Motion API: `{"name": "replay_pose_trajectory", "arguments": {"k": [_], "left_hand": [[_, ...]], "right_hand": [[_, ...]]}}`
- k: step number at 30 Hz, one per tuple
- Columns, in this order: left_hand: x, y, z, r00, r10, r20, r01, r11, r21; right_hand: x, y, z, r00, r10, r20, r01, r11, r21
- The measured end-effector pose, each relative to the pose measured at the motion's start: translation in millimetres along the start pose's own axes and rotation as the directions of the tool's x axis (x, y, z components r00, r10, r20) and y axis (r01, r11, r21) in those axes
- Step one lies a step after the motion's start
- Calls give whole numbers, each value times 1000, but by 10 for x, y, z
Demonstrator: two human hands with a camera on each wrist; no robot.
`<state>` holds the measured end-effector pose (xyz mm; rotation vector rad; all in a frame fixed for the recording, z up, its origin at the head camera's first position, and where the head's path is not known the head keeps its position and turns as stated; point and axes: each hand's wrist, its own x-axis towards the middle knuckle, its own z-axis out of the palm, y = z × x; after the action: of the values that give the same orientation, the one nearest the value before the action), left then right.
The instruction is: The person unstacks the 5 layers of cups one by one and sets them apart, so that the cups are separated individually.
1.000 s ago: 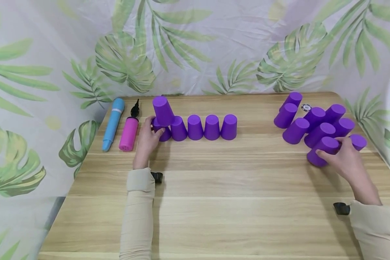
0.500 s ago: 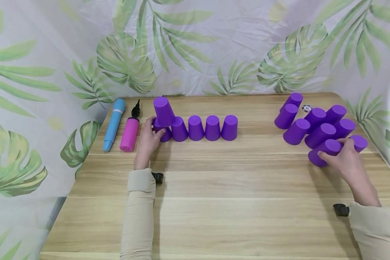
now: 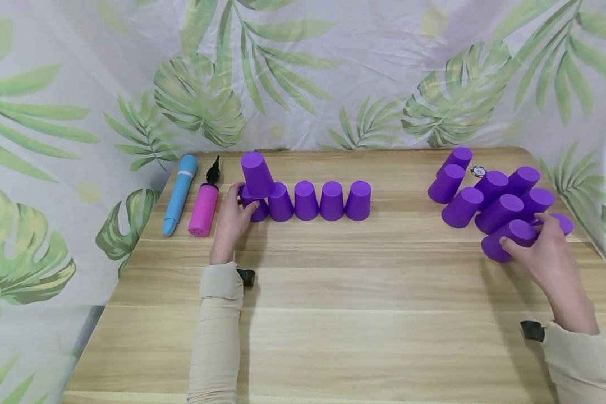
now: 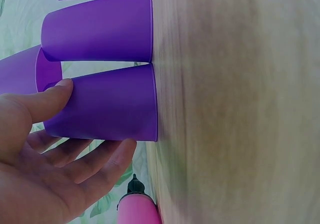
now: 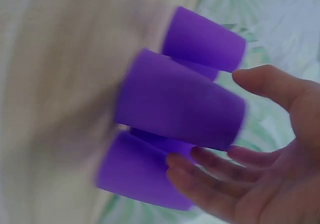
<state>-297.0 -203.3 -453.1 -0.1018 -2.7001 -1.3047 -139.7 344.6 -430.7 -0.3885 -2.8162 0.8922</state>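
In the head view my left hand (image 3: 234,219) holds the end cup (image 3: 255,210) of a row of upside-down purple cups. The left wrist view shows its thumb on one side of that cup (image 4: 105,106) and the fingers along the other. Another purple cup (image 3: 257,175) stands upside down on the first two of the row. My right hand (image 3: 547,255) is around the front cup (image 3: 505,241) of a right-hand group of purple cups. In the right wrist view the thumb is apart from this cup (image 5: 180,101), with the fingers extended along its opposite side.
A blue microphone-like tube (image 3: 179,196) and a pink hand pump (image 3: 204,210) with a black nozzle lie at the left. A poker chip (image 3: 478,171) lies among several right-hand cups. Leaf-printed cloth (image 3: 303,84) hangs behind the wooden table (image 3: 358,314).
The front right cup has shifted slightly right, and my right hand has drawn a little to the right of it. My left hand and the row look unchanged, with the view shifting slightly.
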Motion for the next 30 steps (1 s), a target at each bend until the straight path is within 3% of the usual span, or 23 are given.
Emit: {"name": "replay_pose_trajectory", "arguments": {"k": [5,9,13,16,19,24,27,30], "left_hand": [[4,3,-33,1000,-9,-6,9,1000,1],[9,-10,-55,1000,-11,-6,11,1000,6],[22,-35,-64,1000,-10,-2,10,1000,9],[32,-49,-59,1000,-8,0,8,1000,18],[40,-47,-47,1000,-1,0,1,1000,20],[37,-29,-9,1000,7,-11,-7,1000,12],[31,-45,22,1000,2,-11,-2,1000,8],[20,-57,44,1000,0,-8,0,1000,3]], "right_hand": [[-80,-278,-74,998,-7,-55,3,997,-76],[-85,-603,-91,995,-46,-94,40,997,-72],[-44,-966,-15,983,-131,-131,128,991,-30],[12,-1248,130,955,-238,-175,243,970,10],[85,-1527,324,897,-384,-220,405,913,57],[237,-2014,649,785,-577,-224,618,753,226],[309,-2317,825,748,-633,-200,660,674,332],[373,-2607,1015,732,-662,-161,652,613,446]]}}
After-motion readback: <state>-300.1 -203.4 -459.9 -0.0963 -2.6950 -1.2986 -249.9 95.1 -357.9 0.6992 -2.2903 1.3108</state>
